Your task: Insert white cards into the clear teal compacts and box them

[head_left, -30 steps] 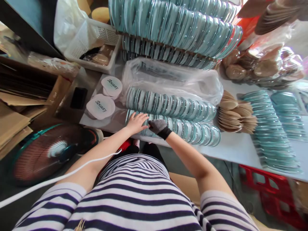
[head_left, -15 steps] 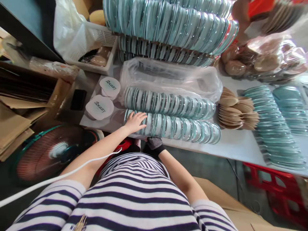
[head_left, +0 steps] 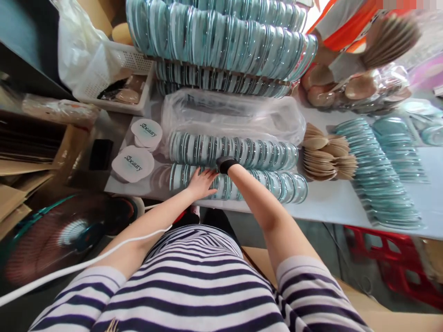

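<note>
My left hand (head_left: 203, 183) lies with fingers spread on the front row of clear teal-edged packs (head_left: 280, 186), near the row's left part. My right hand (head_left: 225, 164), in a dark glove, is over the line between that row and the back row of similar packs (head_left: 266, 153). Its fingers are mostly hidden, so I cannot tell whether it grips anything. Left of the rows lie white rounded cards (head_left: 133, 164) printed with "beauty", with a smaller pile of them (head_left: 146, 133) behind.
Behind the rows lies a clear plastic bag (head_left: 235, 110), with taller stacks of packs (head_left: 221, 39) beyond. Fanned beige pieces (head_left: 320, 159) and leaning packs (head_left: 377, 170) stand on the right. A fan (head_left: 65, 235) is at lower left, and a white cable (head_left: 86, 260) crosses my left arm.
My gloved right hand has risen from below the table edge to the pack rows. My left hand stays spread on the front row. The whole view has shifted slightly.
</note>
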The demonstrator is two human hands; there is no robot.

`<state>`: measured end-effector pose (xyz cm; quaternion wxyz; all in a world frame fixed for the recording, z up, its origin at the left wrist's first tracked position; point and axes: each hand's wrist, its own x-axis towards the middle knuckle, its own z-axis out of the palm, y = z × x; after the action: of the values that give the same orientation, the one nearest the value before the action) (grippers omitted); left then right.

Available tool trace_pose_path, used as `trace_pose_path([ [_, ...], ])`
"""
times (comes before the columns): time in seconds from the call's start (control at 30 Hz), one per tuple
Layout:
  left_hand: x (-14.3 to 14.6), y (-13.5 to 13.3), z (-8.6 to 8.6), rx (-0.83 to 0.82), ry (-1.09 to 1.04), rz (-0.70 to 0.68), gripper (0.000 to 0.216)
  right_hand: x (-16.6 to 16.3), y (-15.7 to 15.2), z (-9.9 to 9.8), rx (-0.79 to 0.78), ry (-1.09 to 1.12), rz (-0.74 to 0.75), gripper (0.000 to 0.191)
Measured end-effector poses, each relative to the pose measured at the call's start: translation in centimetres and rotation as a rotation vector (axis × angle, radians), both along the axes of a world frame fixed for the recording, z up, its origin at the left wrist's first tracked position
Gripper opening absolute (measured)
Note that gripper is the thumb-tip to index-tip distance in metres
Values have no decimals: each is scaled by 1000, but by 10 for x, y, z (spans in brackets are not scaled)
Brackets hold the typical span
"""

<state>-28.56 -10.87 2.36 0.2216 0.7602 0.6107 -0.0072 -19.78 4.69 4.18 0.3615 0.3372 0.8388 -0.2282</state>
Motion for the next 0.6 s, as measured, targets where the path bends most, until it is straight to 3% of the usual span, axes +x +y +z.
trace_pose_path([
  [0.07, -1, 0, 0, 0, -2, 14, 68, -5, 1, 2, 6, 15, 73, 30],
  [0.17, 0, -1, 1, -23, -3, 37, 67, 13, -7, 7, 20, 106, 122, 27],
  [0.3, 1, -1, 4, -51, -9, 58, 67, 63, -58, 6, 134, 244, -68, 28],
  [0.47, 1, 0, 8, -59, -17, 52, 66, 102, -154, -23, 101, 246, -208, 33],
  [0.6, 1, 0, 10, -72, -2, 40, 66, 108, -195, -52, 66, 261, -290, 33],
])
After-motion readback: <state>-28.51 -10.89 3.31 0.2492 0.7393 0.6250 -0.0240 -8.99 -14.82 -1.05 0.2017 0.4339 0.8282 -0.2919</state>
